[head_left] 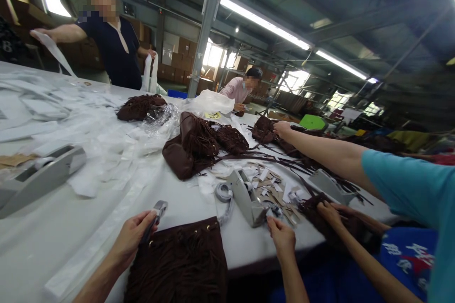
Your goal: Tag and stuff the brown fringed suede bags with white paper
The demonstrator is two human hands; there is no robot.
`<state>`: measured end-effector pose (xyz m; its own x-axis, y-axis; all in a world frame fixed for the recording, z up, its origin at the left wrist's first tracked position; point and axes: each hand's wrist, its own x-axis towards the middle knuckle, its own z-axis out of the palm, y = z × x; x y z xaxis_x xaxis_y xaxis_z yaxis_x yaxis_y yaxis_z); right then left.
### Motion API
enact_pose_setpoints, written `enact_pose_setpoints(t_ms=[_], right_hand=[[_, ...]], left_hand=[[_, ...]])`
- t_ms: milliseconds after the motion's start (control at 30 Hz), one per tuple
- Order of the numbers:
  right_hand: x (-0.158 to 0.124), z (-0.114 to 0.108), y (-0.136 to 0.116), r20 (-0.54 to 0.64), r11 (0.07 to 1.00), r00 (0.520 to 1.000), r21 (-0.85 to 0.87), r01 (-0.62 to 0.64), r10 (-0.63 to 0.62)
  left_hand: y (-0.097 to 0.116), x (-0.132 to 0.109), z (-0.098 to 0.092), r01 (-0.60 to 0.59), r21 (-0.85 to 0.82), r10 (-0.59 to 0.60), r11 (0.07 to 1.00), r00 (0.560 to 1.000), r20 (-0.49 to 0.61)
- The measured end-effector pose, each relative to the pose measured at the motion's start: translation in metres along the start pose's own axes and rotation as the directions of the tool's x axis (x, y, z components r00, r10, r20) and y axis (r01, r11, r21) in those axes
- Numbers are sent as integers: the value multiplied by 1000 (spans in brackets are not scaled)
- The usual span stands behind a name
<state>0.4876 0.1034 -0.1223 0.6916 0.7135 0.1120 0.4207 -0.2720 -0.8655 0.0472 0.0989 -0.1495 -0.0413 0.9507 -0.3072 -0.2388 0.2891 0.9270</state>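
A dark brown fringed bag [177, 265] with small metal eyelets lies at the table's front edge, below my hands. My left hand [131, 234] is closed, pinching a dark strap end with a shiny grey piece [160, 208] above the bag's top left corner; its exact kind is unclear. My right hand [282, 236] is closed at the front end of a grey tape dispenser [247, 199]. Its fingertips pinch a shiny strip of clear tape [272, 212] there. A loose tape roll [223, 191] stands left of the dispenser.
More brown fringed bags [192, 144] lie mid-table. White sheets [53, 94] cover the left, near another dispenser [42, 177]. Paper scraps [272, 184] lie right of centre. A co-worker's arm [320, 147] reaches across; another co-worker's hands [330, 213] handle a bag at right. Two people stand opposite.
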Motion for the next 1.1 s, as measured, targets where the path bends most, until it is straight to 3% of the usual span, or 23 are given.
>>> enact_pose_setpoints(t_ms=[233,300,333,367,400,433,500,533,567,633,700,833,1100], right_hand=[[-22,-18,-4,-90,970,994,-237,47,-70],[-44,-3,-19,29,967,995,-238,96,-91],[-59,10,-32,155,971,980,-181,153,-126],[-77,24,-48,307,973,933,-73,217,-185],[-97,39,-67,474,960,838,68,273,-272],[-117,54,-87,610,937,712,189,295,-347],[-154,81,-125,738,893,505,330,306,-446],[-168,94,-141,762,873,431,386,300,-484],[-178,105,-154,772,857,378,426,290,-511],[-188,125,-169,775,837,324,469,282,-543],[-185,143,-171,773,833,321,462,306,-547],[-174,163,-163,760,831,376,377,410,-530],[-177,168,-164,735,822,455,243,514,-502]], left_hand=[[-1,1,3,-3,6,3,1000,1000,-30],[4,0,8,-55,39,55,998,998,-10],[6,0,10,-93,61,93,994,996,5],[9,0,12,-122,81,121,989,993,20],[11,0,14,-144,100,142,985,990,25],[14,-1,15,-166,121,164,979,986,26],[18,-3,16,-194,147,194,970,981,19],[20,-5,16,-207,153,207,966,978,15],[22,-8,16,-223,156,224,962,974,15],[25,-12,16,-271,169,271,947,962,26],[27,-15,17,-311,184,308,933,950,43],[28,-16,19,-324,222,321,920,946,52],[23,-18,9,-274,263,282,925,959,11]])
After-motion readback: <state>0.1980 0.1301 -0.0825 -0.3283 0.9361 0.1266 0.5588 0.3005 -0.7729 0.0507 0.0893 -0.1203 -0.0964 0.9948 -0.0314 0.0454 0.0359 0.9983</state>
